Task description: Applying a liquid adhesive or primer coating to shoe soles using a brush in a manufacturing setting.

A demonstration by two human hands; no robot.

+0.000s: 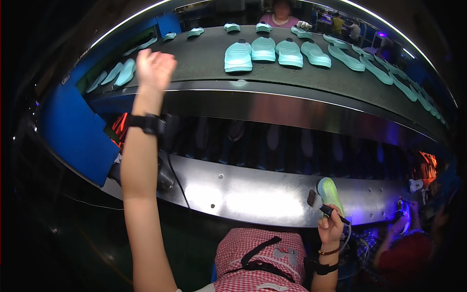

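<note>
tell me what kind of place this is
Most likely a shoe factory line. Rows of pale teal soles ride a dark conveyor belt, the right hand holds a small brush and a sole, and other workers stand alongside.

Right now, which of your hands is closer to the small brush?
Right. My right hand is holding the small brush by its handle near the lower metal ledge. My left hand is raised far off over the conveyor belt.

Upper belt (204,61): rows of pale turquoise soles (263,49) (curving rightward)
Lower conveyor: steel rim (253,194)
Left: blue panel (73,131)
</note>
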